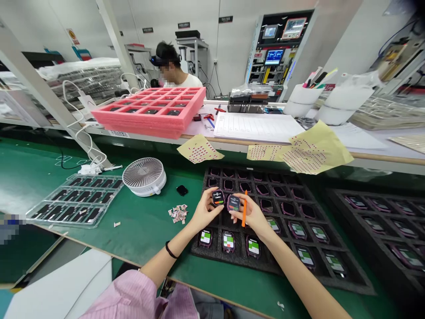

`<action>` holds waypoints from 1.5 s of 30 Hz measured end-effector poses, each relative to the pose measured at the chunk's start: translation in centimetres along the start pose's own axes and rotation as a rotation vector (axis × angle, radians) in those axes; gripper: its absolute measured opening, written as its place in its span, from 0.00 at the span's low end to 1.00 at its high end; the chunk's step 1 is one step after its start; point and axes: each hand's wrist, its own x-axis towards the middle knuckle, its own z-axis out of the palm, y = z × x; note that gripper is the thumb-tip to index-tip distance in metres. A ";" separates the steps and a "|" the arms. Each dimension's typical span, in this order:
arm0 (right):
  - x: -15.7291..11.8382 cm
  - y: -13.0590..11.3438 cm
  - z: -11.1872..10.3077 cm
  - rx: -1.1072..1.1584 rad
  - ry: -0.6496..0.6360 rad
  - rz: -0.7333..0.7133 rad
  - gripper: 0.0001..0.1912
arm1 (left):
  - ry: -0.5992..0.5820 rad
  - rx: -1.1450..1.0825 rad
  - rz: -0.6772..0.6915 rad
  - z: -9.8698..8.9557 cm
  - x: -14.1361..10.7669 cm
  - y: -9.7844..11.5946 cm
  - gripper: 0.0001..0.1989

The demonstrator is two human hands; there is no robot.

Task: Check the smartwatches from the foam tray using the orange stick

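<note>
From where I stand, the worker has a small square watch in each hand, both raised over the black foam tray on the green bench. The left hand has its grip closed round the left watch, thumb and fingers at the edges; the right hand pinches the right watch the same way, with an orange stick seemingly tucked among its fingers. Neither grip has much slack in it.

To handle the pair well, I'd hold them by their rims, so that no fingertip covers the writing, and tilt both faces alike for an easy side-by-side look. The stick deserves some care (one careless turn of the wrist, I'd think, and its tip could scrape a screen). Held low over the foam, a slipped watch should land softly.

As for looks, both have purplish rims and dark faces with pale lettering, too small to read from here. The left one is crisp, with a coloured strip low down; the right one looks greyer, with an orange-red bar. Other watches lying in the nearest pockets show green and white blocks instead.
</note>
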 end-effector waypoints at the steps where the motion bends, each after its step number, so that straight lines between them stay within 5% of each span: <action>1: 0.1 0.2 -0.1 0.000 0.019 -0.011 0.30 | -0.007 0.002 0.011 0.0 0.0 0.0 0.28; 45: -0.4 -1.0 0.2 -0.040 0.006 -0.059 0.20 | 0.021 0.001 0.034 0.2 -0.1 0.1 0.20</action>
